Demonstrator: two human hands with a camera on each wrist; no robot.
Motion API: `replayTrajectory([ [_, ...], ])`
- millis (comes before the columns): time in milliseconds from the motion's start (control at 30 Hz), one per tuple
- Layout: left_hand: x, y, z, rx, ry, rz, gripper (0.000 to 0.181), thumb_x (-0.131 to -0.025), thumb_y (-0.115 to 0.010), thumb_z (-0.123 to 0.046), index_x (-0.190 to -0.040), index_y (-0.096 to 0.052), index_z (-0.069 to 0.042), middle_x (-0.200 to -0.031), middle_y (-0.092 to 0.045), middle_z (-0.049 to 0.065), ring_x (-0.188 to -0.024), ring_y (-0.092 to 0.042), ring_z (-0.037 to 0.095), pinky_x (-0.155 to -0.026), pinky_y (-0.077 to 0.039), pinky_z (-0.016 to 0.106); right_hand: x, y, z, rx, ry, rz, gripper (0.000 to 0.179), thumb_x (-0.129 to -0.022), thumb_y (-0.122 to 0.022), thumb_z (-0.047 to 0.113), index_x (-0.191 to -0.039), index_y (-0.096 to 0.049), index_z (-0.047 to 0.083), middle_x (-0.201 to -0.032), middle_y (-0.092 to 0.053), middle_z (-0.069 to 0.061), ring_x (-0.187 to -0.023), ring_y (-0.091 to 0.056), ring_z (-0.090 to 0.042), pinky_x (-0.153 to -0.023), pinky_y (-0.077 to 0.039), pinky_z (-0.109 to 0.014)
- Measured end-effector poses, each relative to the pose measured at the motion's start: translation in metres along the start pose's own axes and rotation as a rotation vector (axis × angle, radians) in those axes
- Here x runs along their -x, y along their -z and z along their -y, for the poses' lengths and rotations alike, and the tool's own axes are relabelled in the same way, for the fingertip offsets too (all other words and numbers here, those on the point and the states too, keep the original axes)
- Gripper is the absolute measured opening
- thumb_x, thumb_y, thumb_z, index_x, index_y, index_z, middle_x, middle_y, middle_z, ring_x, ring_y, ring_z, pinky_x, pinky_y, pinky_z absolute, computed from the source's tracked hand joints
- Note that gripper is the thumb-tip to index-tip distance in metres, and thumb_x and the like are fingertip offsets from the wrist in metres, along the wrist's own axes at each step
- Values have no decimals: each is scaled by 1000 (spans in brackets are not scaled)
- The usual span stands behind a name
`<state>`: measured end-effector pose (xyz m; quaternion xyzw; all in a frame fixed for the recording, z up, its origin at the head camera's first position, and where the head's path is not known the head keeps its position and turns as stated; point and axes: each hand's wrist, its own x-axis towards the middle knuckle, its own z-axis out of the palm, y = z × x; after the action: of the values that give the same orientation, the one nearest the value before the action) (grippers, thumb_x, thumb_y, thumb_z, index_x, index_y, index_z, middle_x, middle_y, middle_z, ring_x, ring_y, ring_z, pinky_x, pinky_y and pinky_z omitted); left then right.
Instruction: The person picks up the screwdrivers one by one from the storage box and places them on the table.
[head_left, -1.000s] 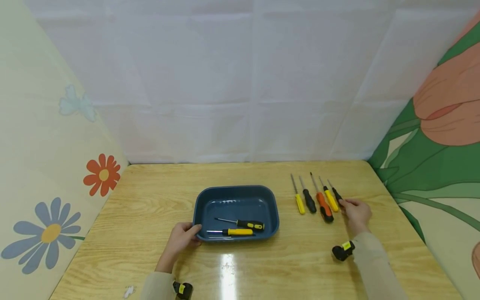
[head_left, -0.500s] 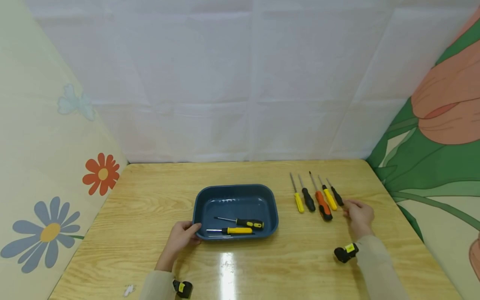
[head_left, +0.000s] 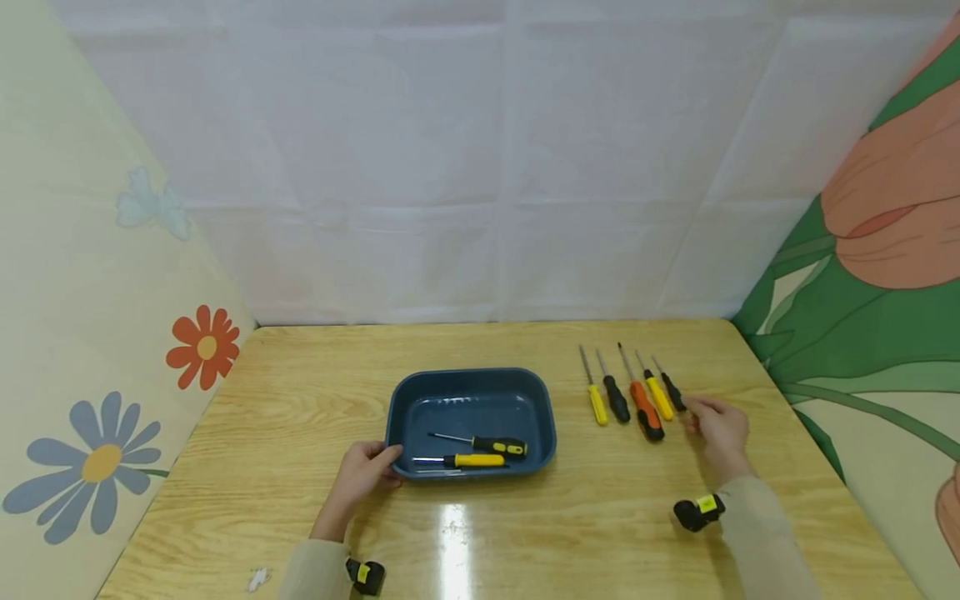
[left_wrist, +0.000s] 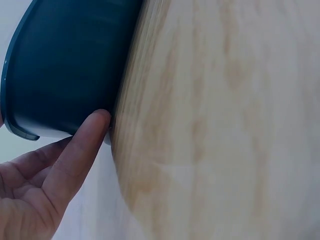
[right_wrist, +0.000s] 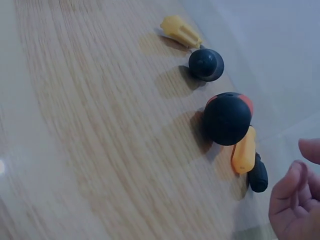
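Note:
My left hand (head_left: 363, 477) grips the left front corner of a dark blue rectangular tray (head_left: 472, 382), thumb over the rim. In the left wrist view its fingers (left_wrist: 80, 150) lie against the tray's outer wall. Inside the tray are a black-and-yellow screwdriver (head_left: 501, 449) and a yellow-handled screwdriver (head_left: 478, 461). My right hand (head_left: 720, 429) is beside the handle end of a small black screwdriver (head_left: 673, 393), the rightmost in a row. The right wrist view shows thumb and fingers apart, holding nothing, with a small gap to that black handle (right_wrist: 258, 175).
Left of the small black one lie a yellow-and-black screwdriver (head_left: 660, 398), an orange-and-black one (head_left: 647, 410), a black one (head_left: 617, 402) and a yellow one (head_left: 597, 406). A white scrap (head_left: 258, 579) is on the wooden table near its front left. A white cloth (head_left: 495, 167) hangs behind.
One second ago my right fingertips were at the small black screwdriver's handle; they have drawn back slightly to the right. My left hand keeps its hold on the tray.

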<state>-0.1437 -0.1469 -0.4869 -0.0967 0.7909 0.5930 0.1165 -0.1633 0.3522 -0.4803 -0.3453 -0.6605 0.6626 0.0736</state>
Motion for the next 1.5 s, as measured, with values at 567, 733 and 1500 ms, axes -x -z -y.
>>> replayTrajectory([
  [567,-1,-1,-1,5,2,19,26,-87,-56,-12,-91,-61,14,-68,-63,12,-59,-62,24,-57,-56,36,-13,4,-14,285,242,204,34,-81,-68,35,-99,-63,7,-75,-60,12,-65,-58,-5,-56,-53,-21],
  [733,-1,-1,-1,11,4,19,27,-87,-56,-12,-93,-61,14,-70,-63,13,-59,-62,24,-57,-56,36,-33,3,-27,346,289,291,59,-78,-69,41,-112,-57,-5,-81,-65,3,-69,-62,-9,-60,-55,-26],
  [1500,-1,0,0,26,-5,12,27,-87,-55,-10,-97,-60,15,-71,-63,15,-58,-62,23,-57,-56,35,39,-30,35,495,212,709,57,-85,-65,22,-123,-45,-15,-106,-60,-26,-89,-62,-31,-71,-55,-41],
])
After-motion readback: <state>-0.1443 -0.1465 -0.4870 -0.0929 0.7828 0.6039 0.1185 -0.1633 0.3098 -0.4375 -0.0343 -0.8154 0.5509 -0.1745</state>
